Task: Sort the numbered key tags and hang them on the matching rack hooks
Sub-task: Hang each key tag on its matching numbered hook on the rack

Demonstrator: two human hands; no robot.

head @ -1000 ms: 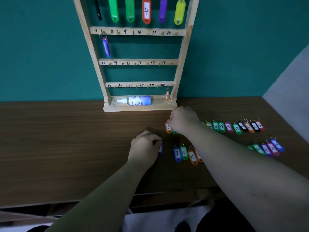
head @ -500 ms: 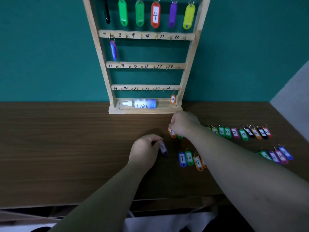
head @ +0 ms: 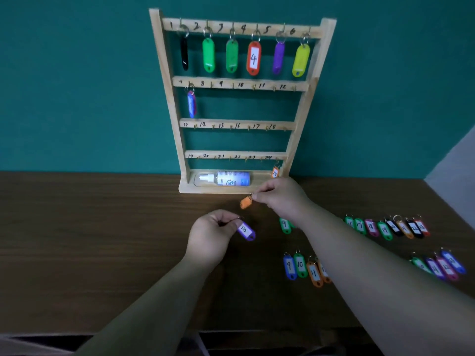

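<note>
A wooden key rack stands against the teal wall, its rows numbered 1 to 24. Six tags hang on the top row, among them the orange tag 4. A blue tag hangs at hook 7, and an orange tag 24 at the bottom right hook. My left hand pinches the ring of a purple tag marked 8 above the table. My right hand pinches the ring of an orange tag, lifted in front of the rack base.
A small spray bottle lies in the rack's base tray. On the brown table lie rows of loose tags: 9, 10, 11 near my right forearm, a green one behind it, and several more at the right.
Both hands have lifted their tags off the table. The right hand raised the orange tag toward the rack base; the left turned the purple tag so its 8 shows. The camera tilted up.
</note>
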